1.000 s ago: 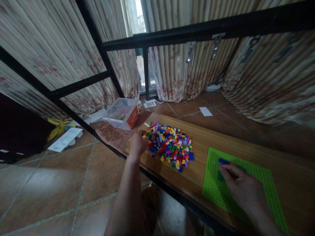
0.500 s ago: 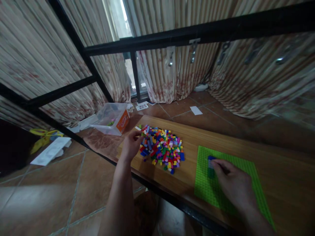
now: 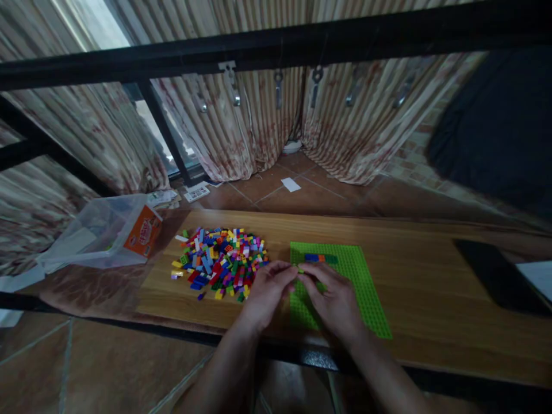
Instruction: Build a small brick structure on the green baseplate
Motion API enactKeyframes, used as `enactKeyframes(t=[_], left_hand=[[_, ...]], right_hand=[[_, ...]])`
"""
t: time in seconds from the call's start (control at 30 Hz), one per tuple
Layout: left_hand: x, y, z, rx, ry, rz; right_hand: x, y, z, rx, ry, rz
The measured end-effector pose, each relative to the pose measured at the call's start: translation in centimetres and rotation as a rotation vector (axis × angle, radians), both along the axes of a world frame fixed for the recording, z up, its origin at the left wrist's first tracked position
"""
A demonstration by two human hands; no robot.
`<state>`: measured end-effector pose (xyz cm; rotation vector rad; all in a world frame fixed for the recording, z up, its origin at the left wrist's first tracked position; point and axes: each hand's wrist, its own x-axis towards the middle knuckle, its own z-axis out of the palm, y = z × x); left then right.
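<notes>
My left hand (image 3: pixel 268 290) and my right hand (image 3: pixel 335 296) meet over the left edge of a bright green studded baseplate (image 3: pixel 366 287). Between their fingertips is a small light-green toy brick (image 3: pixel 301 269), pinched from both sides. Just beyond the fingers, a short row of blue, orange and dark green bricks (image 3: pixel 319 259) sits on the far part of the plate. A heap of mixed coloured bricks (image 3: pixel 224 259) lies left of the plate, close to my left hand. My right forearm and hand cover part of the plate.
The bricks and plate rest on a wooden tabletop (image 3: pixel 414 270). A clear plastic box (image 3: pixel 99 230) with an orange label stands at the left. A dark flat object (image 3: pixel 495 276) lies at the right. A black metal bar (image 3: pixel 259 52) crosses beyond the table, before curtains.
My left hand has left the heap and come to the plate beside my right hand, with a light-green brick now between them. My right hand has moved off the brick row. The view has turned right.
</notes>
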<state>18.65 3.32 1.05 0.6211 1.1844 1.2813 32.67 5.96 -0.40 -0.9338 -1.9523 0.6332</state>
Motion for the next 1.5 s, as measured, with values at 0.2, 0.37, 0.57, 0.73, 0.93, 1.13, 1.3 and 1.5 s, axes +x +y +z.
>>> enactKeyframes(t=[0.2, 0.37, 0.57, 0.73, 0.93, 1.13, 1.3, 1.5], left_hand=[[1.4, 0.8, -0.7, 0.017, 0.111, -0.044], [1.8, 1.7, -0.9, 0.015, 0.248, -0.076], [1.5, 2.2, -1.8, 0.041, 0.347, -0.016], [1.5, 2.5, -2.3, 0.048, 0.362, -0.013], [1.6, 2.9, -2.4, 0.04, 0.426, -0.026], [1.4, 3.0, -2.6, 0.099, 0.46, -0.042], [1.3, 2.9, -2.6, 0.101, 0.506, -0.051], [1.1, 2.9, -2.9, 0.119, 0.534, -0.08]], right_hand=[[1.3, 1.2, -0.3, -0.025, -0.081, -0.029], [3.8, 3.1, -0.1, -0.111, -0.11, -0.217], [8.0, 5.5, -0.6, -0.218, -0.22, -0.508], [8.4, 5.6, -1.1, -0.263, -0.381, -0.476], [7.7, 5.5, -1.5, -0.225, -0.504, -0.494], [7.6, 5.4, -1.7, -0.213, -0.476, -0.394], [7.3, 5.0, -1.4, -0.264, -0.455, -0.361], [6.6, 4.8, -0.8, -0.282, -0.671, -0.46]])
